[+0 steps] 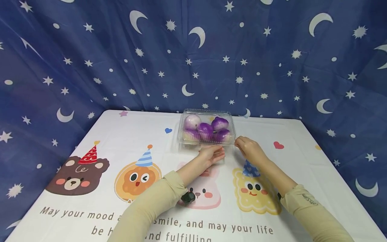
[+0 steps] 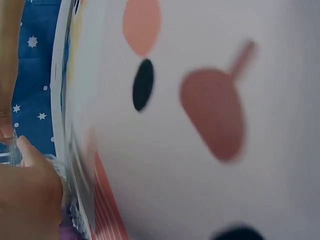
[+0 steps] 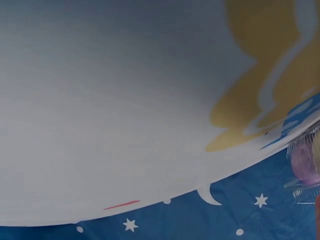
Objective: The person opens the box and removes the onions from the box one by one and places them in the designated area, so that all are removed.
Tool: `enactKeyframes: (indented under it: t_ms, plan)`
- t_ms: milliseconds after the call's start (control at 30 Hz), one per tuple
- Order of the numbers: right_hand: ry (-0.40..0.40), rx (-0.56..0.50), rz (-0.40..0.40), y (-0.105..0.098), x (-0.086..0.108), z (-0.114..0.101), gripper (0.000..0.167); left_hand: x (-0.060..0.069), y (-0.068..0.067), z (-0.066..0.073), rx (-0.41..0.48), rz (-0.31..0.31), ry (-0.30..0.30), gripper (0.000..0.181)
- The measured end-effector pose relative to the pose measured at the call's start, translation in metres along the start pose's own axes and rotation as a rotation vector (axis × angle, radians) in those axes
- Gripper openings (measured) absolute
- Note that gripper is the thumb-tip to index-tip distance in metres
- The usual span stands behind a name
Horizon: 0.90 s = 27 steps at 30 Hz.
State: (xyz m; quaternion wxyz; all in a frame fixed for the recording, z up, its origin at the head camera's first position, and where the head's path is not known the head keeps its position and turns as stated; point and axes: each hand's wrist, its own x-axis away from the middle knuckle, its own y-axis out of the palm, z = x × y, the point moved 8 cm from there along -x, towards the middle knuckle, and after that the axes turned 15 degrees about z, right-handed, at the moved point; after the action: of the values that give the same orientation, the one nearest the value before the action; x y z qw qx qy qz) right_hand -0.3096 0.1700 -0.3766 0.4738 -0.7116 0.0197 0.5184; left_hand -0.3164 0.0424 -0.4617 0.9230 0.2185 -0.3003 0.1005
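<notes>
A clear plastic clamshell box (image 1: 180, 137) stands near the table's back edge, its lid lying over several purple-and-white onions (image 1: 205, 130). My right hand (image 1: 250, 150) has its fingers curled at the box's front right corner and pinches the plastic edge there. Just before the front side is my left hand (image 1: 210, 155), fingers loosely extended and close to the lower rim. The left wrist view catches part of that left hand (image 2: 32, 197), its thumb raised beside the clear plastic (image 2: 14, 150). Only a slice of the box (image 3: 305, 160) enters the right wrist view.
A white tablecloth (image 1: 157, 126) with printed cartoon figures and lettering covers the table. Directly behind the box hangs a blue curtain (image 1: 211, 77) with moons and stars.
</notes>
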Motion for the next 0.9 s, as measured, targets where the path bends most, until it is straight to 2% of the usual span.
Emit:
enactKeyframes:
  t_ms: [133,333,467,567,633,700,833,900]
  plan:
    - [-0.011,0.006,-0.005,-0.001,-0.001,-0.002,0.008,-0.002,0.011,-0.004,0.055,0.011,-0.024,0.028]
    - [-0.028,0.046,-0.080,0.002,-0.003,-0.003,0.012,-0.003,0.022,-0.007,0.076,0.016,-0.043,0.029]
    - [-0.039,0.040,-0.079,0.004,-0.004,-0.006,0.014,-0.005,0.023,-0.008,0.056,0.027,-0.023,0.029]
    - [-0.012,0.031,-0.074,0.007,-0.008,-0.007,0.012,-0.006,0.023,-0.007,0.076,0.022,0.002,0.030]
    - [-0.014,0.064,-0.084,0.010,-0.009,-0.008,0.010,-0.006,0.025,-0.008,0.111,0.023,0.007,0.029]
    - [-0.060,0.121,-0.099,0.012,-0.008,-0.011,0.013,-0.005,0.026,-0.011,0.147,0.056,0.013,0.027]
    - [-0.240,0.274,-0.082,0.014,-0.005,-0.022,0.026,-0.001,0.030,-0.015,0.220,0.142,0.055,0.020]
    - [-0.310,0.312,-0.062,0.014,-0.005,-0.024,0.029,0.001,0.032,-0.015,0.238,0.177,0.081,0.017]
